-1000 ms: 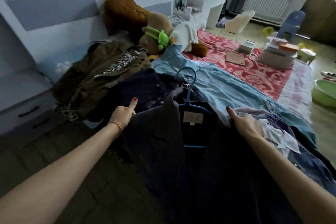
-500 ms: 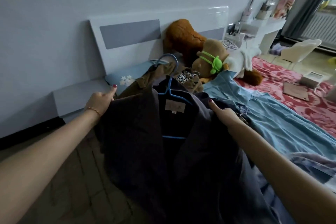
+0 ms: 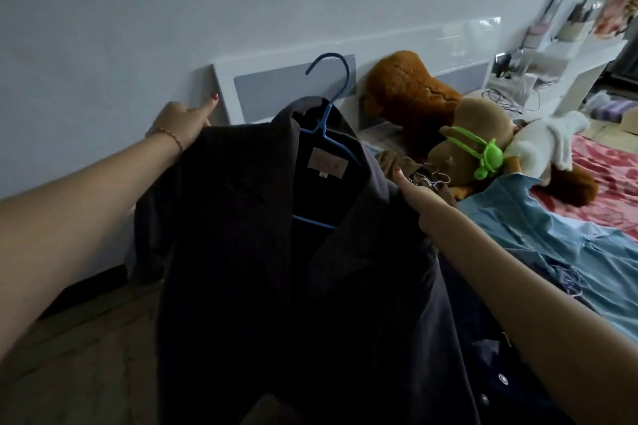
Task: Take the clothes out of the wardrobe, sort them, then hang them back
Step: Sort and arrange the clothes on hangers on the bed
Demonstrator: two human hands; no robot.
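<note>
**Counts by kind**

Two hands are seen: left hand and right hand. One dark jacket is counted, on one blue hanger. One light blue garment is spread on the bed. Two brown plush toys and one white plush toy are counted.

A single head-worn wide-angle camera looks forward and down along both outstretched arms, close to the dark jacket, facing the headboard and bed beyond.
</note>
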